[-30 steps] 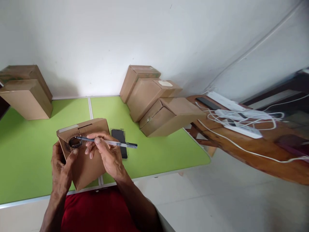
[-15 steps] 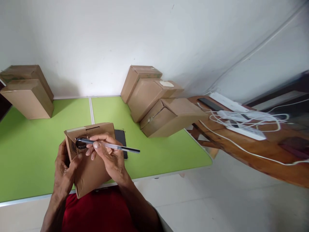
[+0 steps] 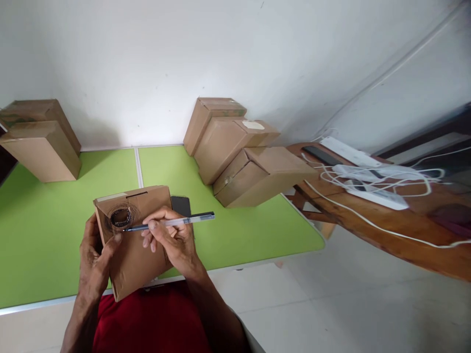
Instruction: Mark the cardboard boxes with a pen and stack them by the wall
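A brown cardboard box [image 3: 138,264] is tilted up at the table's front edge. My left hand [image 3: 96,257] grips its left side, thumb on the upper face and fingers behind. Near the box's upper left corner is a dark oval hole or patch [image 3: 120,216], ringed by scribbled pen lines. My right hand [image 3: 171,238] pinches a clear-barrelled pen [image 3: 176,222], its tip at the box face just below the oval, close to my left thumb. Partly hidden behind the box and right hand lies a dark flat rectangular thing [image 3: 181,205] on the green table [image 3: 235,240].
Several cardboard boxes [image 3: 235,142] stand at the back against the wall, with two more [image 3: 46,147] at the left. On the right, a wooden table [image 3: 346,215] carries white power strips [image 3: 379,196] and tangled white cables [image 3: 415,179].
The pen tip has moved from the oval's upper left edge to just below it, and my right hand has shifted slightly down and right. My left hand still holds the box.
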